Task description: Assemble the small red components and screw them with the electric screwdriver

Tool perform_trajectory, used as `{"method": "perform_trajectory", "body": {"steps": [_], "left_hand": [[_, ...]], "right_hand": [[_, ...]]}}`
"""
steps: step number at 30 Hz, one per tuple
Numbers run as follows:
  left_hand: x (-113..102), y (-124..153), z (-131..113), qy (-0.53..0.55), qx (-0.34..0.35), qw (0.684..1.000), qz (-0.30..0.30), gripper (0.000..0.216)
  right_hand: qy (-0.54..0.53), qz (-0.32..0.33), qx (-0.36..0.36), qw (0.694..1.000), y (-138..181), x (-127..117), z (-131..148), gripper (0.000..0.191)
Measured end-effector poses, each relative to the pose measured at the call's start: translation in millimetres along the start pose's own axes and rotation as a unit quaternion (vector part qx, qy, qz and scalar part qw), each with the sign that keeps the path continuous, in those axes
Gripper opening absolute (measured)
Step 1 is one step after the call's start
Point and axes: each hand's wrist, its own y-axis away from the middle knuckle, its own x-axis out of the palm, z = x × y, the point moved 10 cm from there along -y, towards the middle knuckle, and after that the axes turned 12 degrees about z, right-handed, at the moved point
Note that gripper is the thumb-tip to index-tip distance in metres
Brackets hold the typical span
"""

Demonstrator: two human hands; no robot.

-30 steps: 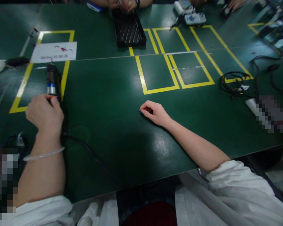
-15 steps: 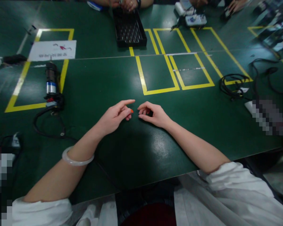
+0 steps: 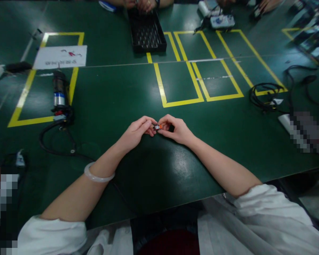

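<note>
A small orange, silver and black part [image 3: 157,127] sits between the fingertips of both hands, just above the green table. Its exact kind is too small to make out. My left hand [image 3: 139,130], with a pale bangle on the wrist, is closed on the part's left end. From the other side, my right hand [image 3: 174,128] pinches the orange end between thumb and fingers. The fingers hide some of the part.
To the left lies an electric screwdriver [image 3: 60,95] with a black cable, beside a white printed sheet [image 3: 60,56]. Another person's hands [image 3: 146,5] are over a black tray [image 3: 149,33] at the back. A coiled black cable [image 3: 266,95] lies right of the yellow-taped rectangles.
My left hand has moved right and drawn in its pointing index finger. The two hands now meet at the small part, which shows more than before.
</note>
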Motion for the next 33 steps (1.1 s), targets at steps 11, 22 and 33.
{"method": "perform_trajectory", "body": {"steps": [11,22,33], "left_hand": [[2.6,-0.3,-6.2,-0.043,0.001,0.999,0.009,0.034],[5.5,0.9,1.9,-0.030,-0.009,1.000,-0.001,0.033],[6.2,1.6,-1.1,-0.049,0.022,0.999,-0.004,0.030]], "right_hand": [[0.008,-0.011,0.017,1.000,0.1,-2.1,-4.9,0.015],[0.008,-0.008,0.019,1.000,-0.1,-0.7,-7.8,0.018],[-0.028,-0.004,0.042,0.999,0.5,-1.4,-9.1,0.018]]}}
